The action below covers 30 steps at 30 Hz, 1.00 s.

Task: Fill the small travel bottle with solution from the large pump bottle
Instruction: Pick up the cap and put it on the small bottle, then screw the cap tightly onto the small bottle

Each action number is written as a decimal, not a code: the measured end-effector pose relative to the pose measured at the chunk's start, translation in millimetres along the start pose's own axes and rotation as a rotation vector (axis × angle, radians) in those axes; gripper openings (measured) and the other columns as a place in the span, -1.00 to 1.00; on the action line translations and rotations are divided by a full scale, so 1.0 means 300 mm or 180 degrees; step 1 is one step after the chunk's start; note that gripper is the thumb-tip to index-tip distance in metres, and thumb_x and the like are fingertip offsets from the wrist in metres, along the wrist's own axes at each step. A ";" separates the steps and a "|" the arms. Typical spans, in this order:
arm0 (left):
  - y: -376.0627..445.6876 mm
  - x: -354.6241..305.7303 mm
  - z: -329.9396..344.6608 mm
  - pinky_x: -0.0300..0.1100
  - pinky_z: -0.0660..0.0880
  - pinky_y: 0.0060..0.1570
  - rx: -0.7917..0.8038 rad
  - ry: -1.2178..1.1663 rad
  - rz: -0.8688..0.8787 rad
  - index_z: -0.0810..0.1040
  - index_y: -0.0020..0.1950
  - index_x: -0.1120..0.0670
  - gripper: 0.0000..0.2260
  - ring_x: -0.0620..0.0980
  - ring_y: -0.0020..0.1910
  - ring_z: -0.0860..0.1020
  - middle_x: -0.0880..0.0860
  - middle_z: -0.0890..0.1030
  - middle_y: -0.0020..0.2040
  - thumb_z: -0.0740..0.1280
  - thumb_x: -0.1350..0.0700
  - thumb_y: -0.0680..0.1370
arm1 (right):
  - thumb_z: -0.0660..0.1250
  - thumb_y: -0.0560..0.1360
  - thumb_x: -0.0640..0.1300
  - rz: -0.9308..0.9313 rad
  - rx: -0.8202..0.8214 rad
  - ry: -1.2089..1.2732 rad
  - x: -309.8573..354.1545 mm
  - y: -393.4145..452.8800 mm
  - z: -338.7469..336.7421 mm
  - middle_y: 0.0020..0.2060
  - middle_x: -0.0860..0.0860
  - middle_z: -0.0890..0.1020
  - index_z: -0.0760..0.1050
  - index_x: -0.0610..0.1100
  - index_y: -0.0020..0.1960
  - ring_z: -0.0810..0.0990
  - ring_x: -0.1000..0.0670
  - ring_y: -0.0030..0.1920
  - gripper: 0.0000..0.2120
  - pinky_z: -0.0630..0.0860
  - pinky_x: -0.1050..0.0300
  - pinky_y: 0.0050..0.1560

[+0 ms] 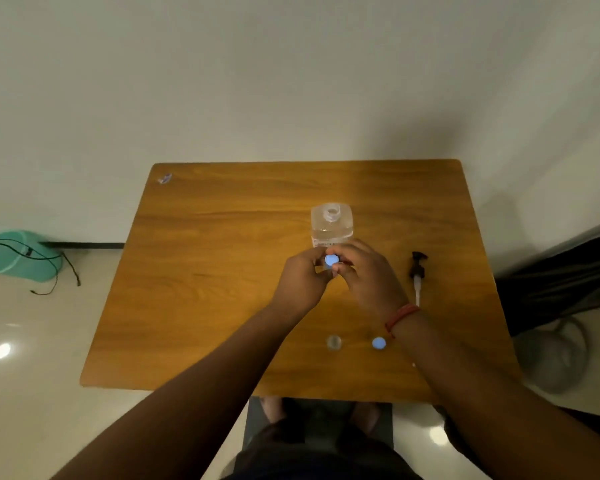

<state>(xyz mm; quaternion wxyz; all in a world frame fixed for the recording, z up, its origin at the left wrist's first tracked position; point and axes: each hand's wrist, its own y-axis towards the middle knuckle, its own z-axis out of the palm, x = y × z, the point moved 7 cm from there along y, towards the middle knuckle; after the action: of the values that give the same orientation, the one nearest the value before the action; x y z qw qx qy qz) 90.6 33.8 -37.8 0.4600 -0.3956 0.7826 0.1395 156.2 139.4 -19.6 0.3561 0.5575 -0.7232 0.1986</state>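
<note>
Two hands meet over the middle of a wooden table [222, 237], a small rectangular top with rounded corners set against a plain pale wall [291, 81]. Glossy light floor tiles show on both sides, with a teal bucket [18, 256] and a loose black cable [49, 265] on the floor to the left.

Between the hands is the small travel bottle [332, 260], seen almost end-on from above, so only its round blue cap faces the camera; its long axis appears to run roughly up toward the viewer, and its body is hidden by the fingers. The left hand [300, 282] curls its fingers around the bottle from the left, while the right hand [368, 275], with a red thread band at the wrist, pinches the blue cap between thumb and fingertips.

Just behind the hands stands the large pump bottle [332, 225], upright, clear, its neck open. Its dark pump head [417, 271] lies flat on the table to the right, tube pointing toward the near edge. Nearer the person sit a second clear small bottle [334, 342] and a blue-capped one [379, 343], side by side, apart.
</note>
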 end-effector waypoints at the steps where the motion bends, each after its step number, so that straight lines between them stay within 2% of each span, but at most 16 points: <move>1: 0.006 0.015 0.019 -0.17 0.56 0.09 0.0007 0.0015 -0.0027 0.65 0.20 0.12 -0.75 -0.07 0.08 0.64 0.01 0.71 0.07 0.45 0.27 0.53 | 0.33 0.51 -0.29 0.0066 -0.0012 0.0004 -0.024 -0.002 0.016 0.08 0.01 0.59 0.57 -0.12 0.19 0.55 0.05 0.05 -0.73 0.49 0.22 0.04; 4: 0.011 0.074 0.072 -0.13 0.55 0.11 0.0082 0.0036 -0.0197 0.64 0.21 0.11 -0.75 -0.03 0.11 0.63 0.03 0.71 0.11 0.44 0.26 0.54 | 0.32 0.51 -0.30 0.0282 -0.0008 0.0047 -0.085 -0.026 0.068 0.11 -0.02 0.59 0.57 -0.15 0.19 0.55 0.04 0.09 -0.73 0.48 0.24 0.06; 7: 0.028 0.133 0.130 -0.03 0.57 0.12 0.0191 0.0078 -0.0356 0.64 0.21 0.10 -0.74 -0.01 0.11 0.64 0.03 0.71 0.11 0.44 0.24 0.53 | 0.31 0.51 -0.30 0.0473 -0.0027 0.0153 -0.148 -0.047 0.115 0.09 -0.02 0.60 0.58 -0.14 0.17 0.54 0.06 0.08 -0.74 0.41 0.39 0.04; 8: 0.030 0.148 0.144 -0.05 0.56 0.09 0.0215 0.0099 -0.0397 0.64 0.20 0.11 -0.75 0.00 0.09 0.63 0.04 0.71 0.10 0.44 0.24 0.53 | 0.31 0.51 -0.30 0.0531 -0.0019 0.0178 -0.164 -0.054 0.128 0.08 -0.02 0.60 0.58 -0.13 0.17 0.53 0.07 0.06 -0.75 0.40 0.40 0.02; 11: 0.036 0.178 0.176 -0.18 0.49 0.00 0.0290 0.0177 -0.0477 0.63 0.22 0.12 -0.75 -0.02 0.07 0.61 0.07 0.70 0.12 0.43 0.25 0.55 | 0.30 0.53 -0.30 0.0648 0.0039 0.0205 -0.204 -0.064 0.162 0.08 -0.03 0.59 0.57 -0.13 0.17 0.53 0.07 0.05 -0.75 0.46 0.28 0.01; 15: 0.035 0.212 0.201 -0.13 0.54 0.08 0.0341 0.0097 -0.0534 0.63 0.23 0.11 -0.73 0.00 0.12 0.62 0.06 0.70 0.13 0.42 0.26 0.54 | 0.29 0.52 -0.32 0.0766 0.0096 0.0121 -0.234 -0.074 0.193 0.13 -0.05 0.58 0.56 -0.16 0.21 0.53 0.02 0.11 -0.72 0.43 0.27 0.07; 19: 0.034 0.228 0.205 -0.42 0.44 -0.09 0.0363 0.0146 -0.0537 0.63 0.23 0.11 -0.73 -0.11 0.06 0.58 0.05 0.70 0.13 0.40 0.29 0.55 | 0.28 0.53 -0.33 0.0792 0.0104 0.0121 -0.240 -0.078 0.206 0.13 -0.07 0.57 0.55 -0.18 0.23 0.54 -0.01 0.12 -0.71 0.46 0.22 0.09; 21: 0.033 0.233 0.204 -0.52 0.39 -0.10 0.0343 0.0138 -0.0516 0.63 0.23 0.12 -0.72 -0.12 0.06 0.58 0.06 0.70 0.13 0.40 0.31 0.54 | 0.28 0.54 -0.33 0.0790 0.0089 0.0141 -0.241 -0.080 0.209 0.13 -0.07 0.57 0.54 -0.17 0.23 0.54 -0.01 0.11 -0.71 0.47 0.21 0.09; 25: 0.039 0.246 0.211 -0.40 0.44 -0.03 0.0384 0.0046 -0.0581 0.60 0.29 0.10 -0.67 0.01 0.18 0.61 0.06 0.68 0.18 0.41 0.29 0.54 | 0.28 0.55 -0.30 0.0821 0.0131 0.0234 -0.247 -0.077 0.215 0.15 -0.04 0.57 0.53 -0.15 0.25 0.53 0.01 0.13 -0.71 0.44 0.25 0.09; 27: 0.036 0.262 0.215 -0.27 0.44 0.11 0.0431 0.0120 -0.0654 0.52 0.40 0.10 -0.57 0.03 0.30 0.56 0.07 0.62 0.31 0.43 0.26 0.54 | 0.29 0.55 -0.27 0.0901 0.0131 0.0277 -0.259 -0.090 0.205 0.18 -0.02 0.55 0.51 -0.12 0.28 0.52 0.05 0.16 -0.69 0.44 0.26 0.11; 30: 0.012 0.306 0.200 -0.19 0.39 0.26 0.0414 0.0050 -0.0907 0.36 0.54 0.12 -0.41 0.03 0.43 0.46 0.10 0.47 0.48 0.46 0.23 0.53 | 0.32 0.55 -0.25 0.1041 -0.0033 0.0258 -0.297 -0.132 0.162 0.22 0.00 0.54 0.50 -0.09 0.29 0.52 0.06 0.20 -0.68 0.48 0.18 0.15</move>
<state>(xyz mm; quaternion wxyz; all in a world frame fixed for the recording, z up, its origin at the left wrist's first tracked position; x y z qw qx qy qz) 100.3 26.0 -146.8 0.4936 -0.4731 0.7295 0.0188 190.5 153.7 -121.9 0.3507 0.4220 -0.7903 0.2725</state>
